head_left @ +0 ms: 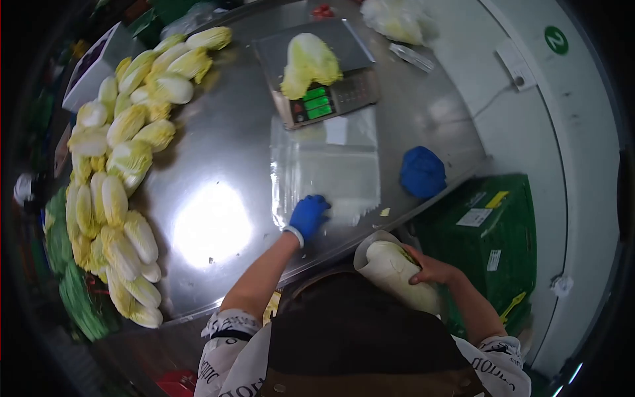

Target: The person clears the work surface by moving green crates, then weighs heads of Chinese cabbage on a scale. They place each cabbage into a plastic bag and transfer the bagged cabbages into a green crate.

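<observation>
My left hand (309, 216), in a blue glove, rests on the lower left part of a stack of clear plastic bags (337, 172) lying flat on the steel table. Its fingers look bent; whether they pinch a bag is too small to tell. Bare, my right hand (431, 266) is wrapped round the side of a pale wrapped cabbage (391, 266) held in front of the apron at the table's edge. Beyond the bags, a cabbage (311, 61) lies on a scale (360, 91) with a lit green display.
Several cabbages (129, 162) are piled along the left side of the steel table (231, 132). A blue bundle (422, 172) sits near the right edge. A green crate (476, 231) stands below it. A clear plastic bag (395, 21) lies at the back right.
</observation>
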Tool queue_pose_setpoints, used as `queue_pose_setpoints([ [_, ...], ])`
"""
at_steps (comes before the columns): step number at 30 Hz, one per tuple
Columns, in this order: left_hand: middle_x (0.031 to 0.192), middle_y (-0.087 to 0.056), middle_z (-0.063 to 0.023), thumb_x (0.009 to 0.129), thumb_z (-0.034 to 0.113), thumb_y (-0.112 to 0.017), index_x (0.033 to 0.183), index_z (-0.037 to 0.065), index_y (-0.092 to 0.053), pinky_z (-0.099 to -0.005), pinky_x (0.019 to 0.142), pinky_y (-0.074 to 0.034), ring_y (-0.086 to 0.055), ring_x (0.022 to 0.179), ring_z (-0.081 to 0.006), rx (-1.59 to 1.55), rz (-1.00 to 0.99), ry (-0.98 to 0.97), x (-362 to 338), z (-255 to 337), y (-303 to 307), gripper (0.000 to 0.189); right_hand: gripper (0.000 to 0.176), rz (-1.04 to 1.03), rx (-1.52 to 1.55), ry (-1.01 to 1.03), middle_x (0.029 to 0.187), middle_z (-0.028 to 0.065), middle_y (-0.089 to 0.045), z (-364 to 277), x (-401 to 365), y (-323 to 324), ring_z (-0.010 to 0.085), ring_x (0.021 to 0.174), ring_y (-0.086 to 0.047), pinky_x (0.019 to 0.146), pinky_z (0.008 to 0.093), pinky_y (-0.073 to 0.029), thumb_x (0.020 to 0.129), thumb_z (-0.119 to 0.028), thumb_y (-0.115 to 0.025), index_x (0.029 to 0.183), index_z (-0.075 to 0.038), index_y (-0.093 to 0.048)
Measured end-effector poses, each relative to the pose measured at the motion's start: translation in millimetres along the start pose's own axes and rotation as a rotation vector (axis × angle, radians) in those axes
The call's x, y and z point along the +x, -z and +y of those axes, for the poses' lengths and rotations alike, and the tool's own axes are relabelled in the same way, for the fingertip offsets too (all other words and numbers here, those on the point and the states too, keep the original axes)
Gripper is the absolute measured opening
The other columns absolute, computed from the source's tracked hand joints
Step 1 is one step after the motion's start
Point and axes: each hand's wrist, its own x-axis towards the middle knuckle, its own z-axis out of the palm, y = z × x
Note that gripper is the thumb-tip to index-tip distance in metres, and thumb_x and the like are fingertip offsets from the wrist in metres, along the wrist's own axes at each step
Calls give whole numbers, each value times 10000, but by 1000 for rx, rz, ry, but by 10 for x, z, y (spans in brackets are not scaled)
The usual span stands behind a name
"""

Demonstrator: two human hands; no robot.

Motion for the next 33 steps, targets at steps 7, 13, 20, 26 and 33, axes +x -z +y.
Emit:
queue_pose_setpoints([
  [7,819,-621,-118,720,148,-721,821,71,-679,-397,733,-467,-586,749,-301,-362,-153,232,419,78,219,134,1106,-2,100,126,1413,124,-310,345,-59,58,225,1334,-265,1107,329,-190,607,-266,-808,1458,-68,-130],
  [13,800,-630,-113,716,156,-719,846,77,-682,-398,771,-462,-585,768,-304,-43,-131,-75,744,-531,-292,156,1183,-80,122,32,1427,132,-293,-63,17,24,226,1331,-267,1106,335,-194,555,-277,-844,1463,-77,-111],
  [20,829,-641,-103,821,13,-620,865,5,-657,-295,748,-485,-623,787,-192,-492,-228,263,871,-59,304,59,1223,-82,141,226,1432,126,-290,68,103,52,227,1333,-273,1103,342,-206,546,-291,-857,1469,-81,-84],
  [26,876,-635,-139,829,91,-624,936,33,-641,-350,751,-494,-624,798,-294,-637,-496,-4,819,397,405,123,1256,-72,42,209,1440,131,-289,2,171,117,223,1335,-275,1100,343,-220,530,-350,-862,1473,-80,-77],
  [33,881,-644,-143,837,117,-606,932,30,-629,-365,719,-496,-624,809,-337,-478,-389,193,646,981,782,130,1256,39,265,129,1437,123,-276,116,-30,29,213,1337,-260,1095,343,-217,550,-473,-829,1467,-41,-88],
])
